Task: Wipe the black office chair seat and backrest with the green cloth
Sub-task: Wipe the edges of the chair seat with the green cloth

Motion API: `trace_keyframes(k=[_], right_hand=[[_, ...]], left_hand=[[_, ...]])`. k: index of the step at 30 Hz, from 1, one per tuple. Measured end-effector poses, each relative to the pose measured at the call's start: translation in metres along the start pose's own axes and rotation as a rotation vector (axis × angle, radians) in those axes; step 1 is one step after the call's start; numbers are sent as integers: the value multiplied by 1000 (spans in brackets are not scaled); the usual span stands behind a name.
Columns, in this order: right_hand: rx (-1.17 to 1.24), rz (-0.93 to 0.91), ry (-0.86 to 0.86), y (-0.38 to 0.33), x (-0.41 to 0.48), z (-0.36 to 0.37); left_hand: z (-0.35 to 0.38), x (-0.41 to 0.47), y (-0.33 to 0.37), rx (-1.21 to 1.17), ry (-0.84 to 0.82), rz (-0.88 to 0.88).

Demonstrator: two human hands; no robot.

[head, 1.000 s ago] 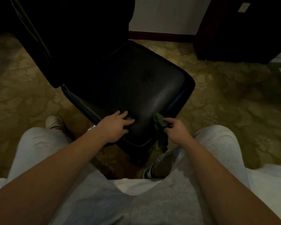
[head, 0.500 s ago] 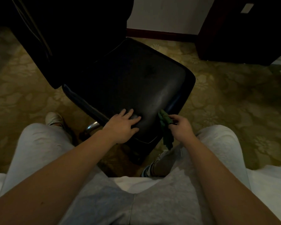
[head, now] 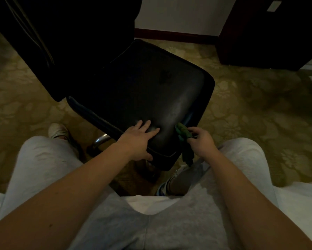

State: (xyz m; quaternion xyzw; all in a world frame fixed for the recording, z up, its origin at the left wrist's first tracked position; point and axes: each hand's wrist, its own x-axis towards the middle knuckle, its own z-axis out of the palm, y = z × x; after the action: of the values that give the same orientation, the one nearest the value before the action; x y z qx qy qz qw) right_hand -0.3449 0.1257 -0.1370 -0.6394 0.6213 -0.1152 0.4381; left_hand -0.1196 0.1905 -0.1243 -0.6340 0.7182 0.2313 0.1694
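Nearest, the left hand point(head: 139, 139) is laid flat on the black seat point(head: 151, 91) close to its near corner, with the fingers straight and spread and the thumb set against the near-left edge. The right hand point(head: 201, 143) is curled round the green cloth point(head: 184, 133), which is pinched between thumb and fingers at the seat's near-right edge. Whether the bunched top of the cloth touches that edge cannot be told. Its tail is left hanging beside the near corner.

Beyond the left fingertips the seat is left bare as far as its far and right corners. The backrest point(head: 70, 42) is seen rising along the far-left edge, too dark for detail. A chrome part of the chair base point(head: 102, 139) is shown under the near-left edge.

Patterned carpet point(head: 259, 114) is spread round the chair, with open floor to the right of the seat and to the left of the backrest. A dark cabinet point(head: 268, 33) is set well apart at the far right, and a pale wall point(head: 178, 13) is seen behind the far corner. Knees in grey trousers point(head: 43, 159) are placed either side of the near corner.
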Motion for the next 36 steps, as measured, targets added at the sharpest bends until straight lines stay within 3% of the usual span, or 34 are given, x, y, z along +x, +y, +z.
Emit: trace_keyframes(k=[6, 17, 24, 27, 32, 36], right_hand=[[49, 43, 139, -2, 7, -3], [-85, -83, -182, 1, -5, 2], [59, -25, 107, 3, 3, -6], [65, 27, 147, 6, 7, -7], [-30, -1, 67, 5, 8, 3], [-138, -108, -106, 5, 0, 5]], left_hand=[[-7, -2, -6, 29, -30, 30], [-3, 4, 1, 66, -6, 2], [-12, -5, -12, 75, 6, 37], [-15, -8, -19, 114, 3, -11], [-8, -5, -18, 145, 1, -32], [-5, -3, -17, 137, 12, -42]])
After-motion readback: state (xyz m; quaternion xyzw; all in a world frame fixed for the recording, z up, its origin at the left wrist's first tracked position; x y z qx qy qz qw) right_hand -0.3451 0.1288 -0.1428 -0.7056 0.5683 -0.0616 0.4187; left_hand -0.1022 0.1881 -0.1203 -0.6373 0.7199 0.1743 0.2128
